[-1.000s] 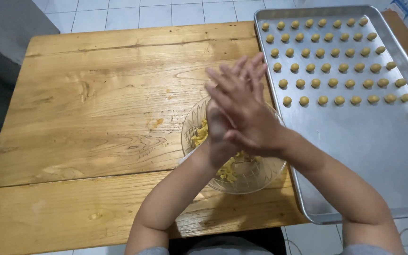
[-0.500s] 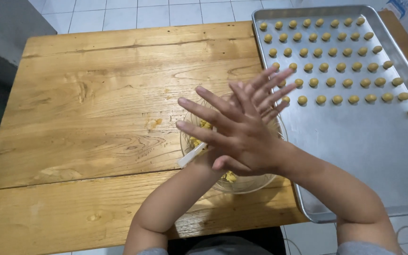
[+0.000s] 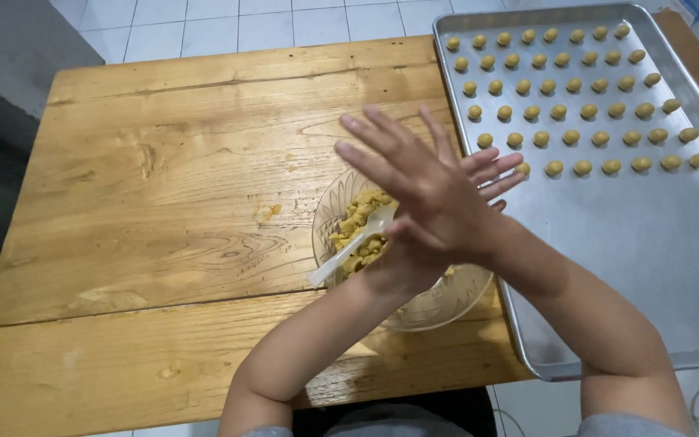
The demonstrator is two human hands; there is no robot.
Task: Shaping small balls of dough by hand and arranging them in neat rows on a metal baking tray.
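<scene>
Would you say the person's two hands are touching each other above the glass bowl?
Touching. The head view shows the right hand laid flat across the left hand, palms pressed together over the glass bowl.

We're looking down at a worn wooden plank counter (image 3: 163, 186), honey-coloured with knots and a few small stains. Behind it there's white tiled floor (image 3: 228, 20), a grey wall (image 3: 18, 40) on the left. Light's soft and even.
</scene>
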